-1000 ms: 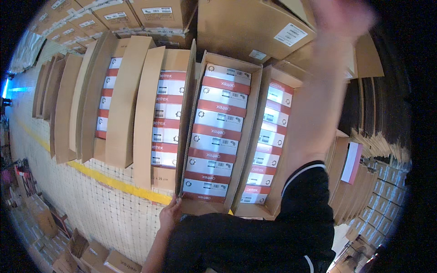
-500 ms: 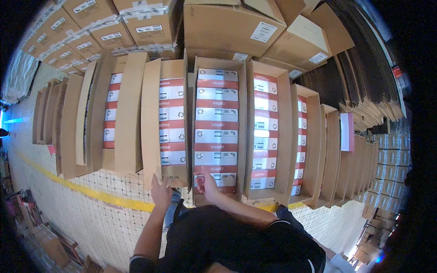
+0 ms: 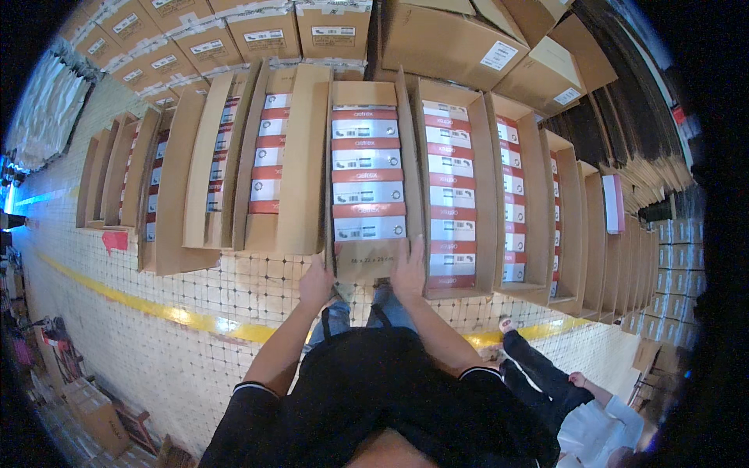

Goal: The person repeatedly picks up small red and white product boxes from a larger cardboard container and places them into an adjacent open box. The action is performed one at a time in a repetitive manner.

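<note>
In front of me stands an open brown carton (image 3: pixel 367 249) holding a column of red and white shoeboxes (image 3: pixel 366 193). Its near end panel faces me, between my hands. My left hand (image 3: pixel 316 285) is closed at the near left corner, fingers curled at the carton's edge and partly hidden. On the near right corner lies my right hand (image 3: pixel 408 273), fingers stretched out along the side flap. To the left, another carton (image 3: pixel 304 156) has a wide flap partly over its shoeboxes. A similar carton (image 3: pixel 452 287) with shoeboxes sits directly right.
More open cartons continue left and right in a row. Taped cartons (image 3: pixel 265 39) are stacked behind, beside larger opened boxes (image 3: pixel 452 43). Flattened cardboard (image 3: pixel 655 183) leans at the far right. A yellow floor line (image 3: pixel 187 318) runs behind me. Another person (image 3: pixel 597 413) is at the lower right.
I have shifted left along the row, so the flap-edged carton now lies centred before me. My right hand moved from the neighbouring carton to its right corner; my left went to its left corner.
</note>
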Tool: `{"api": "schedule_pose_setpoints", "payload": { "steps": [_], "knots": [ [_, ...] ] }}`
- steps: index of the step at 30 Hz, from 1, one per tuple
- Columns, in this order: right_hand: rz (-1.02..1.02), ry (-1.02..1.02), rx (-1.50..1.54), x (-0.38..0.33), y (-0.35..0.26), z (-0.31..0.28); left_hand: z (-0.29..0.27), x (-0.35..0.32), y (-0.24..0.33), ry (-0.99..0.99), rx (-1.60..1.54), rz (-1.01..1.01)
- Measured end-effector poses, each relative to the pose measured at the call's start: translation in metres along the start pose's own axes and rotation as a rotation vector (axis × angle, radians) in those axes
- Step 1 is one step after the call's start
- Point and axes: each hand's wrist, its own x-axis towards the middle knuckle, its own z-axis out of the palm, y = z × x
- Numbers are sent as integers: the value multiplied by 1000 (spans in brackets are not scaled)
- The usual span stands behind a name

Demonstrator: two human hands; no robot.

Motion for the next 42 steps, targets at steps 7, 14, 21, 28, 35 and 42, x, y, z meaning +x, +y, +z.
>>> {"api": "schedule_pose_setpoints", "payload": {
  "steps": [7,14,21,28,35,42],
  "knots": [
    [180,-95,233,-21,-2,-31,16,9,-15,-75,72,5],
    [170,-269,203,-15,14,-32,43,7,-17,-309,216,43],
    [61,-457,-34,9,61,-1,21,14,-14,-334,174,15],
    [-79,-487,72,33,81,-43,-49,-3,8,-242,146,101],
    [-105,-69,70,102,25,-169,-153,19,87,26,-15,236],
    [-73,232,66,148,-2,-214,-193,53,131,283,-48,472]
  ]
}}
